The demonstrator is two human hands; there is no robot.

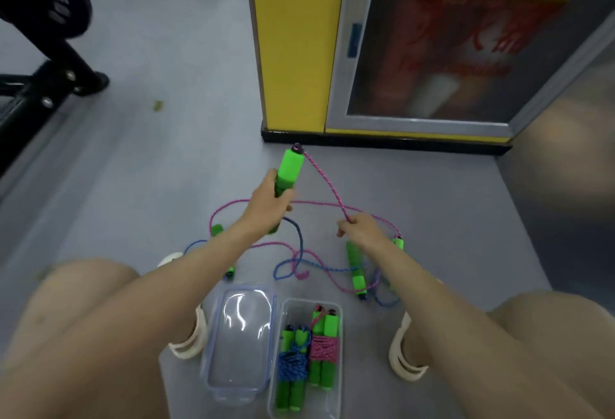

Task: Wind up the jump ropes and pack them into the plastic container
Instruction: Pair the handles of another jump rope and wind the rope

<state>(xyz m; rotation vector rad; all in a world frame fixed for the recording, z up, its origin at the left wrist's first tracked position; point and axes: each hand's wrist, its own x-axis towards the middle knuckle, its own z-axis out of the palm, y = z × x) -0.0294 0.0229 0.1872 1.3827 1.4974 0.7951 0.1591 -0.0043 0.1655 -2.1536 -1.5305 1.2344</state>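
Two wound ropes, one blue (293, 365) and one pink (323, 350), already lie side by side in the plastic container (338, 335) on the floor (166, 169), with the clear lid (239, 335) just beside it. A third rope is being wound. Its green handle (290, 169) is gripped upright in the left hand (269, 200), fingers wrapped round the lower part, and a second handle appears to be held with it, though this cannot be told for sure. The pink cord (327, 185) runs taut from the handle's cap down to the right hand (361, 229), where it is pinched between the fingers.

For a tidy bundle, the cord is best kept under light tension and laid in close turns round the handles' middle, as on the packed ones. The slack should be drawn free of the loose blue rope (299, 245), which it crosses on the floor, lest a knot be pulled in.

The handles look like soft matt foam, blocky and easily held. The cords are thin, braided and speckled, and are likely to hold a wrap well. The container is rigid, clear and glossy.
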